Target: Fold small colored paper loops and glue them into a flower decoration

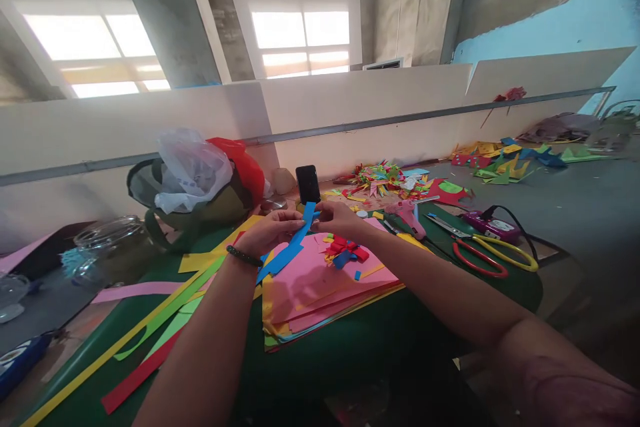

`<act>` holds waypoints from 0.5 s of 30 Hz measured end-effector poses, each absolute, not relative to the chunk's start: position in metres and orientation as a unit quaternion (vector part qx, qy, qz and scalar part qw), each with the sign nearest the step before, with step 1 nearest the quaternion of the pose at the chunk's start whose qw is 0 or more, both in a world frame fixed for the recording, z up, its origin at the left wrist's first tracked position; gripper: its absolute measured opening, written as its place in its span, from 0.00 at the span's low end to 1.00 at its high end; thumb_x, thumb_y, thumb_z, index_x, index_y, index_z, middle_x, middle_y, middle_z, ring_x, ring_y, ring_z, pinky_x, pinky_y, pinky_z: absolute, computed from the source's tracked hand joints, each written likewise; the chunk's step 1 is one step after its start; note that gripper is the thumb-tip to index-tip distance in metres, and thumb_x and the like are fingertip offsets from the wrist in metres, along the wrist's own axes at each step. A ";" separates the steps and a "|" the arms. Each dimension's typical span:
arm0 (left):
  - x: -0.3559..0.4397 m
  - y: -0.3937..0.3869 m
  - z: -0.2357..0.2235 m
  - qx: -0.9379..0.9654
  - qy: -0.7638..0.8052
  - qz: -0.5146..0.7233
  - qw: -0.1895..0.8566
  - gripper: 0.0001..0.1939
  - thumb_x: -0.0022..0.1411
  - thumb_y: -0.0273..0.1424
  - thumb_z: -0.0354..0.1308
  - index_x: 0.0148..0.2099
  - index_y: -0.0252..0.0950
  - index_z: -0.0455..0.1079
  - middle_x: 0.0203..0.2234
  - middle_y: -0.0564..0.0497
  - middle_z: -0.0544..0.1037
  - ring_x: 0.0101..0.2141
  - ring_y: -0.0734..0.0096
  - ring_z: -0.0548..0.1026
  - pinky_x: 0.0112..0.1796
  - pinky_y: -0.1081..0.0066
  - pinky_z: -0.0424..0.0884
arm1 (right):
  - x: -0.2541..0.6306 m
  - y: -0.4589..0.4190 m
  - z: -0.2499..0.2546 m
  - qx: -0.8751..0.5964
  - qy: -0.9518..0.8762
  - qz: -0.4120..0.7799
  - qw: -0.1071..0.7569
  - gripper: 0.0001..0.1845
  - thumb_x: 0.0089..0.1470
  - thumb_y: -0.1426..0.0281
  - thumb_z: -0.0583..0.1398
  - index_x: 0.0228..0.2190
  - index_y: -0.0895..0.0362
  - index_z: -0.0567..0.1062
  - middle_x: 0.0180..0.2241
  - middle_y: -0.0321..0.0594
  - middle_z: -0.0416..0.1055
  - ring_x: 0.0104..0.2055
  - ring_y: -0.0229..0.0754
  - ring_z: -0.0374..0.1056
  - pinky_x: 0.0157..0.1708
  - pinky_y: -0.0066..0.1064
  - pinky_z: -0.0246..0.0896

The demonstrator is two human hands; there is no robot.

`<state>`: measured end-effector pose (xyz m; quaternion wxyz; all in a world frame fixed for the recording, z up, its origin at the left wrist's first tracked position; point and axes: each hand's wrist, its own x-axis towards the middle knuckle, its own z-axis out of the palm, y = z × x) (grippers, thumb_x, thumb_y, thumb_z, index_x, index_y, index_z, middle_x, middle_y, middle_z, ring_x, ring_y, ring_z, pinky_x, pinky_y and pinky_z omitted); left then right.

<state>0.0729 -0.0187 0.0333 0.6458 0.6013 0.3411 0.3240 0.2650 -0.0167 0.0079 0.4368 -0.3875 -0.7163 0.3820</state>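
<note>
A blue paper strip [289, 256] slants up between my hands over a stack of pink paper sheets [300, 290]. My left hand [274, 229], with a dark beaded bracelet at the wrist, pinches the strip near its upper part. From the other side, my right hand [339, 219] is closed at the strip's upper end; its fingertips are partly hidden, and a bit of blue shows by them. Small red, blue and yellow paper pieces [347, 250] lie on the pink stack just below my right hand.
Long coloured paper strips [165, 307] lie at left. Scissors [483, 247], a pink glue gun [411, 217] and a purple device with a cord [490, 227] sit at right. Behind are a phone [307, 183], a bag [210, 197], a glass jar [113, 247] and cut-paper piles [383, 177].
</note>
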 end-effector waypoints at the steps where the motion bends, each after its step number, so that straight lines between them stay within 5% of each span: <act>1: 0.074 -0.018 0.032 0.600 0.340 0.323 0.648 0.14 0.43 0.32 0.73 0.32 0.32 0.76 0.24 0.51 0.78 0.23 0.77 0.72 0.25 0.77 0.67 | 0.265 -0.015 0.005 -0.366 -0.714 0.405 0.438 0.13 0.41 0.69 0.64 0.32 0.60 0.74 0.23 0.30 0.67 0.26 0.33 0.63 0.27 0.24 0.57; 6: 0.075 -0.020 0.034 0.584 0.333 0.342 0.656 0.13 0.43 0.29 0.73 0.31 0.33 0.74 0.22 0.53 0.77 0.22 0.77 0.73 0.24 0.78 0.68 | 0.278 -0.015 0.002 -0.472 -0.753 0.245 0.387 0.08 0.46 0.66 0.60 0.25 0.59 0.75 0.22 0.33 0.68 0.26 0.35 0.63 0.25 0.25 0.52; 10: 0.066 -0.022 0.041 0.554 0.323 0.434 0.633 0.10 0.45 0.27 0.71 0.30 0.33 0.73 0.22 0.54 0.77 0.21 0.77 0.74 0.23 0.80 0.69 | 0.298 -0.012 0.005 -0.615 -0.759 -0.006 0.215 0.13 0.52 0.70 0.57 0.39 0.57 0.78 0.39 0.43 0.77 0.42 0.45 0.72 0.35 0.29 0.60; 15: 0.057 -0.024 0.050 0.526 0.316 0.522 0.593 0.05 0.51 0.26 0.66 0.31 0.33 0.73 0.21 0.54 0.76 0.20 0.78 0.72 0.22 0.80 0.69 | 0.311 -0.004 0.001 -0.661 -0.746 -0.041 0.073 0.16 0.52 0.75 0.58 0.43 0.62 0.78 0.45 0.57 0.76 0.50 0.55 0.72 0.43 0.37 0.65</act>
